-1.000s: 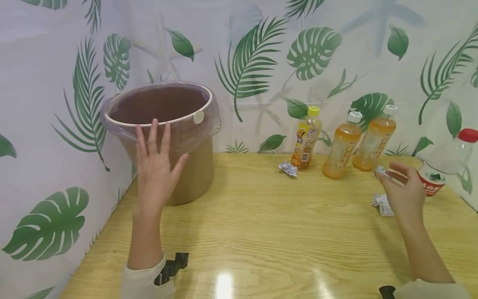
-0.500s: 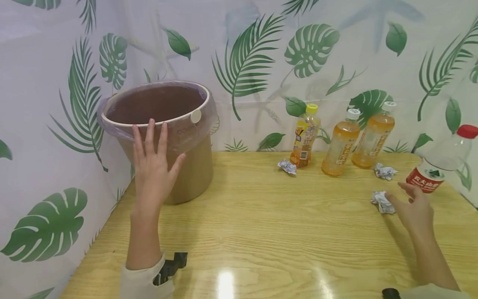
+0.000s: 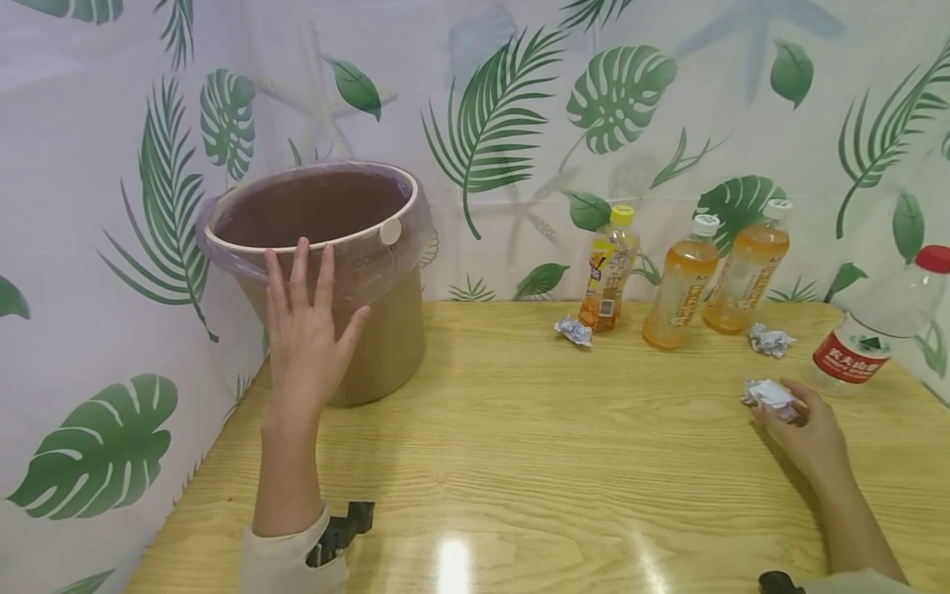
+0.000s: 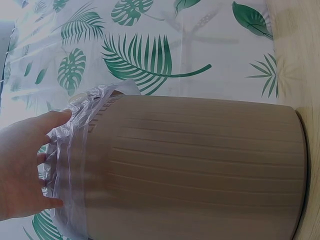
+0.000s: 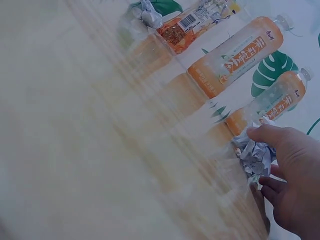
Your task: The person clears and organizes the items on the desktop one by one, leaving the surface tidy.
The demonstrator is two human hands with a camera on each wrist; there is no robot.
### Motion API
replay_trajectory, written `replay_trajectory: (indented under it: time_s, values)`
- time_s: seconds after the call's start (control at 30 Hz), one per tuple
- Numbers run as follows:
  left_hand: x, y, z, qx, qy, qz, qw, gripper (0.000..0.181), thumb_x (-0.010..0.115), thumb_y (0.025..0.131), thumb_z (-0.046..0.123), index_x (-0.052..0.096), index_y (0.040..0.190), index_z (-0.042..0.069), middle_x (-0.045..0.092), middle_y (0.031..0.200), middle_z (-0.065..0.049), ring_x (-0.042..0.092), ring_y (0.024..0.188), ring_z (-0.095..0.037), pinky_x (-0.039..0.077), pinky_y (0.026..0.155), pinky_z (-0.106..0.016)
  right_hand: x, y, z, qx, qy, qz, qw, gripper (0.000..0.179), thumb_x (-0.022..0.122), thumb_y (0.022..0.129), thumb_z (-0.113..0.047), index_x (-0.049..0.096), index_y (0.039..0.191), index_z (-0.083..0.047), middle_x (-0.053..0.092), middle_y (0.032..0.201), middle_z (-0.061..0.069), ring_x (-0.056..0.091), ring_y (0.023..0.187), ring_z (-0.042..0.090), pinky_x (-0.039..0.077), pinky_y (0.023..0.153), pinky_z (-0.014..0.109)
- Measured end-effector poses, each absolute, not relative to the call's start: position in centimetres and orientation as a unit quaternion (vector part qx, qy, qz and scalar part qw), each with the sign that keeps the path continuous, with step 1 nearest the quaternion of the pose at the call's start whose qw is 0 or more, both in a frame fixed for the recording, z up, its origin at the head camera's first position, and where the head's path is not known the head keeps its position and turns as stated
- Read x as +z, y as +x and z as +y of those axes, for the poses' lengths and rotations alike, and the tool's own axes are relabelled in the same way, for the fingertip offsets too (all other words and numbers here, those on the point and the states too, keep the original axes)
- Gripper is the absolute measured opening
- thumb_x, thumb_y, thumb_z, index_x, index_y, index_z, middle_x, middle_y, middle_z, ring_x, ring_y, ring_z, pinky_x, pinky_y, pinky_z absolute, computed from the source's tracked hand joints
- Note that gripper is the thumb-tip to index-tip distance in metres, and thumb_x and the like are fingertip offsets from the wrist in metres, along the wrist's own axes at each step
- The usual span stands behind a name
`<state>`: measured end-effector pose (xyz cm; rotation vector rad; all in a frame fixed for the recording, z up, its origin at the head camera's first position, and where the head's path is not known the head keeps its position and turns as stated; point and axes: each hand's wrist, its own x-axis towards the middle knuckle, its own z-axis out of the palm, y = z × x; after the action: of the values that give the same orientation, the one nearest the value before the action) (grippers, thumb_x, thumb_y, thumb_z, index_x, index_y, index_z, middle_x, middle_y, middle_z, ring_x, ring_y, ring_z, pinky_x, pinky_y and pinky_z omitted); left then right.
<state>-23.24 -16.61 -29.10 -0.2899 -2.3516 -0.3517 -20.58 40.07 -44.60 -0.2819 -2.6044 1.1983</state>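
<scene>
My left hand [image 3: 303, 351] rests against the near side of a brown trash bin [image 3: 386, 342], fingers straight and fingertips at its pale rim. A clear plastic liner [image 4: 72, 170] is folded over that rim. On the right, my right hand [image 3: 812, 437] holds a crumpled paper ball [image 3: 768, 396] low over the table, with thumb and fingers at its sides. The right wrist view shows the thumb on top of the paper ball [image 5: 256, 157] and curled fingers below it. A second paper ball [image 3: 770, 339] lies just behind, and a third [image 3: 575, 331] lies further left.
A yellow-capped bottle [image 3: 607, 276] and two white-capped bottles, one in front [image 3: 679, 289] and one behind [image 3: 748, 276], stand along the back of the wooden table [image 3: 519, 462]. Right of them leans a red-capped clear bottle [image 3: 853, 355]. A leaf-patterned sheet [image 3: 505, 140] hangs behind.
My right hand has let go of the rear paper ball, come back toward me and taken hold of the nearer one. My left hand stays at the bin.
</scene>
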Motion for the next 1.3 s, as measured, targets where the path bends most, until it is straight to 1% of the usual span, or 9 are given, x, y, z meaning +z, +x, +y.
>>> replay_trajectory:
  time_s: [0.03, 0.1, 0.17, 0.2, 0.27, 0.3, 0.6, 0.93, 1.3]
  values:
    - [-29.09, -23.25, -16.59, -0.137, -0.112, -0.915, 0.363, 0.079, 0.059, 0.089, 0.035, 0.011, 0.149, 0.013, -0.008, 0.152, -0.003, -0.017, 0.135, -0.029, -0.003, 0.108, -0.044, -44.76, -20.6, 40.2, 0.407, -0.093, -0.899, 0.131, 0.07, 0.056, 0.09, -0.031, 0.024, 0.14, 0.007, 0.031, 0.131, 0.04, 0.037, 0.113, 0.053, 0.038, 0.079, 0.037]
    - [-29.07, -23.23, -16.56, -0.136, -0.11, -0.916, 0.36, 0.079, 0.058, 0.09, 0.035, 0.011, 0.149, 0.013, -0.009, 0.152, -0.003, -0.018, 0.135, -0.029, -0.003, 0.108, -0.044, -45.03, -20.6, 40.34, 0.399, -0.087, -0.903, 0.134, 0.069, 0.057, 0.09, -0.03, 0.025, 0.14, 0.007, 0.034, 0.129, 0.039, 0.038, 0.112, 0.051, 0.037, 0.079, 0.036]
    - [-29.04, -23.2, -16.56, -0.136, -0.108, -0.918, 0.356, 0.079, 0.058, 0.09, 0.035, 0.01, 0.149, 0.013, -0.009, 0.152, -0.002, -0.018, 0.134, -0.029, -0.002, 0.108, -0.045, -45.28, -20.63, 40.44, 0.398, -0.084, -0.904, 0.135, 0.069, 0.057, 0.091, -0.03, 0.025, 0.14, 0.006, 0.034, 0.128, 0.039, 0.036, 0.112, 0.051, 0.036, 0.086, 0.044]
    - [-29.03, -23.18, -16.56, -0.135, -0.107, -0.919, 0.356, 0.079, 0.058, 0.09, 0.035, 0.01, 0.149, 0.013, -0.009, 0.152, -0.002, -0.018, 0.134, -0.029, -0.002, 0.108, -0.045, -45.39, -20.63, 40.45, 0.398, -0.084, -0.904, 0.135, 0.068, 0.056, 0.091, -0.03, 0.025, 0.14, 0.005, 0.034, 0.129, 0.039, 0.035, 0.113, 0.052, 0.035, 0.088, 0.05]
    - [-29.01, -23.15, -16.55, -0.136, -0.107, -0.919, 0.354, 0.079, 0.058, 0.09, 0.035, 0.01, 0.149, 0.013, -0.009, 0.152, -0.002, -0.018, 0.134, -0.029, -0.001, 0.108, -0.046, -45.51, -20.59, 40.44, 0.397, -0.087, -0.904, 0.134, 0.069, 0.056, 0.091, -0.03, 0.024, 0.141, 0.004, 0.032, 0.129, 0.039, 0.031, 0.115, 0.055, 0.028, 0.09, 0.062]
    - [-28.99, -23.14, -16.53, -0.136, -0.106, -0.919, 0.354, 0.078, 0.057, 0.09, 0.035, 0.01, 0.149, 0.013, -0.01, 0.152, -0.002, -0.018, 0.134, -0.028, 0.0, 0.108, -0.047, -45.54, -20.58, 40.44, 0.397, -0.089, -0.904, 0.134, 0.069, 0.055, 0.091, -0.031, 0.023, 0.141, 0.004, 0.031, 0.13, 0.04, 0.03, 0.116, 0.056, 0.025, 0.09, 0.065]
    - [-28.99, -23.1, -16.55, -0.138, -0.107, -0.919, 0.353, 0.078, 0.058, 0.09, 0.035, 0.011, 0.149, 0.013, -0.009, 0.152, -0.002, -0.018, 0.134, -0.028, 0.001, 0.107, -0.048, -45.58, -20.32, 40.41, 0.392, -0.093, -0.905, 0.134, 0.068, 0.055, 0.092, -0.03, 0.022, 0.141, 0.004, 0.029, 0.131, 0.041, 0.026, 0.118, 0.058, 0.021, 0.092, 0.066]
    - [-29.0, -23.15, -16.51, -0.143, -0.106, -0.918, 0.354, 0.078, 0.058, 0.09, 0.034, 0.011, 0.149, 0.014, -0.008, 0.152, -0.001, -0.018, 0.135, -0.027, 0.001, 0.108, -0.048, -45.48, -20.25, 40.37, 0.399, -0.096, -0.901, 0.138, 0.069, 0.055, 0.091, -0.032, 0.023, 0.141, 0.003, 0.029, 0.131, 0.041, 0.027, 0.117, 0.057, 0.022, 0.092, 0.066]
    - [-29.0, -23.07, -16.51, -0.144, -0.107, -0.919, 0.352, 0.078, 0.059, 0.09, 0.034, 0.011, 0.149, 0.014, -0.009, 0.152, -0.001, -0.019, 0.134, -0.027, 0.002, 0.107, -0.048, -45.41, -20.22, 40.42, 0.405, -0.102, -0.9, 0.122, 0.071, 0.054, 0.092, -0.034, 0.02, 0.142, 0.003, 0.026, 0.132, 0.042, 0.025, 0.119, 0.058, 0.021, 0.093, 0.066]
